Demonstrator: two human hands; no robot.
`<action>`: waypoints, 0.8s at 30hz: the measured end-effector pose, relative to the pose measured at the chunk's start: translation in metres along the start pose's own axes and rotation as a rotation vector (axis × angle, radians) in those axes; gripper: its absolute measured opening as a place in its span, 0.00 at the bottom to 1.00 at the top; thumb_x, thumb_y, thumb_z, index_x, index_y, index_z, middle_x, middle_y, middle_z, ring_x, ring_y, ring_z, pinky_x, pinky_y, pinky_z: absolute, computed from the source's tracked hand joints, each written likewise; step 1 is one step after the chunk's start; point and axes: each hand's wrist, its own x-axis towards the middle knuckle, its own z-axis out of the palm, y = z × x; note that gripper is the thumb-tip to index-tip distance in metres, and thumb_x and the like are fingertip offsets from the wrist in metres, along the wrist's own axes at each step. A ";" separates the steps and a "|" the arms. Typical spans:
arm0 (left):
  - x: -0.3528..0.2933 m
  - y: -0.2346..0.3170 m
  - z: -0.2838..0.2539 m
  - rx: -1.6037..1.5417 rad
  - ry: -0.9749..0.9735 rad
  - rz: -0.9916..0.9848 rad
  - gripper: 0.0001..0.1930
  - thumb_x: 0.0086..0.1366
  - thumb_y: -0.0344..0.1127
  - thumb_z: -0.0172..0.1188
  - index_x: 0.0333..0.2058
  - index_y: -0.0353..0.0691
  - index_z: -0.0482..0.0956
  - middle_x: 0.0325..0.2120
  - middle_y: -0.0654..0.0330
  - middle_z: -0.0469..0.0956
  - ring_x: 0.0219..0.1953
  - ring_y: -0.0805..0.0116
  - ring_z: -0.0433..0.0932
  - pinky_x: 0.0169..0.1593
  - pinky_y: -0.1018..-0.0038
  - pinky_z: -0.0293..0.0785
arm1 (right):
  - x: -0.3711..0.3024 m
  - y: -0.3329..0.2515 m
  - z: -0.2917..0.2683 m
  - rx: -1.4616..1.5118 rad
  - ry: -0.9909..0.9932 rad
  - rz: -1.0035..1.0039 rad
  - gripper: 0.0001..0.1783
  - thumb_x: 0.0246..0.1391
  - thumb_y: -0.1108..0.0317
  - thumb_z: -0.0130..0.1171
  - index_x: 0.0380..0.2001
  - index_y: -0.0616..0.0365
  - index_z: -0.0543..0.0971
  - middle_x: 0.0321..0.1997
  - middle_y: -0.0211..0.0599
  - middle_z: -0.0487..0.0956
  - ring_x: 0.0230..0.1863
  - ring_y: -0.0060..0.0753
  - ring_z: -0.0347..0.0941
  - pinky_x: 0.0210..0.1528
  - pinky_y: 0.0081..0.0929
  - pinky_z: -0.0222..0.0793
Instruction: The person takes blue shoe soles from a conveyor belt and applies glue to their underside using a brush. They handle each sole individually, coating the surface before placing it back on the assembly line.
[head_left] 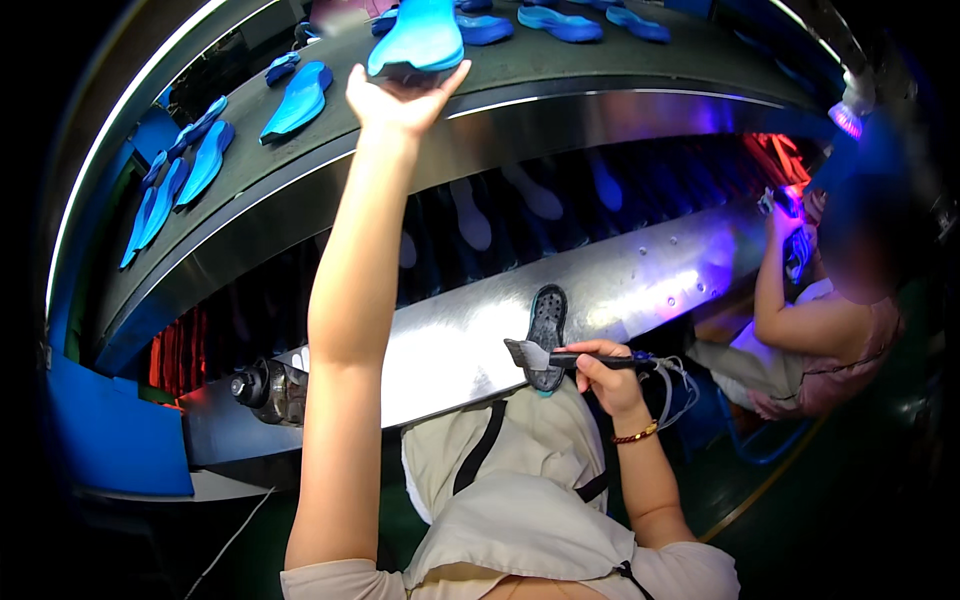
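Blue sole [418, 38] first, since it's up at the near edge of the conveyor belt [610, 78], out at the end of the left arm. The belt's easily the biggest thing here, with other blue soles [300, 100] lying loose along it, probably spaced out so each one's easy to pick up. Below it runs a long metal table [440, 360], between belt and lap, which seems a handy reach for a seated person. A co-worker [830, 340] is off by the table's right end.

The left hand [405, 105] has that first sole by its near end, thumb and fingers wide on either side, palm underneath, I'd guess so the top stays uncovered. A dark sole [547, 315] lies on the table, bottom end at the near edge, likely to keep it close to the body. The right hand [608, 375] is closed pen-style round a brush [570, 359], probably for finer control. Bristles point left, in front of the dark sole; can't tell if they touch. Smallest bit: a beaded bracelet [636, 434] on that wrist.
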 end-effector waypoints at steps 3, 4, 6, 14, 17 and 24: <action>0.036 -0.020 -0.024 -0.009 0.140 -0.096 0.45 0.55 0.67 0.31 0.58 0.32 0.42 0.60 0.49 0.45 0.61 0.53 0.48 0.61 0.56 0.44 | 0.001 0.007 -0.011 0.079 0.008 -0.001 0.10 0.49 0.76 0.50 0.35 0.68 0.74 0.38 0.50 0.76 0.18 0.21 0.67 0.21 0.14 0.65; 0.039 -0.025 -0.017 -0.004 0.257 -0.155 0.45 0.56 0.66 0.32 0.58 0.29 0.40 0.60 0.46 0.42 0.61 0.54 0.47 0.61 0.60 0.44 | 0.000 0.009 -0.018 0.100 0.032 0.008 0.10 0.49 0.76 0.50 0.35 0.68 0.74 0.38 0.50 0.75 0.18 0.21 0.68 0.22 0.14 0.66; 0.036 -0.029 -0.011 0.220 0.214 -0.115 0.44 0.58 0.63 0.36 0.57 0.27 0.40 0.59 0.44 0.45 0.61 0.55 0.48 0.61 0.62 0.45 | -0.002 0.015 -0.028 0.132 0.075 0.037 0.10 0.49 0.75 0.51 0.36 0.68 0.74 0.36 0.48 0.76 0.18 0.21 0.68 0.22 0.14 0.66; 0.043 -0.066 0.008 1.572 -0.076 0.065 0.30 0.52 0.44 0.53 0.50 0.28 0.62 0.40 0.46 0.71 0.43 0.59 0.71 0.50 0.70 0.64 | -0.001 0.025 -0.041 0.201 0.161 0.072 0.09 0.49 0.74 0.52 0.35 0.66 0.74 0.34 0.42 0.77 0.19 0.20 0.67 0.23 0.14 0.65; 0.055 -0.081 0.011 2.089 -0.229 0.094 0.31 0.53 0.49 0.48 0.51 0.31 0.62 0.52 0.44 0.61 0.56 0.54 0.59 0.57 0.65 0.55 | 0.002 0.028 -0.041 0.195 0.152 0.094 0.10 0.50 0.74 0.52 0.36 0.66 0.74 0.34 0.42 0.77 0.20 0.20 0.67 0.24 0.14 0.65; 0.097 -0.098 0.007 2.323 -0.232 -0.415 0.43 0.51 0.70 0.36 0.60 0.48 0.47 0.62 0.56 0.40 0.64 0.64 0.35 0.62 0.60 0.27 | 0.003 0.026 -0.052 0.156 0.150 0.097 0.10 0.50 0.75 0.51 0.37 0.65 0.74 0.35 0.42 0.77 0.21 0.20 0.68 0.24 0.14 0.66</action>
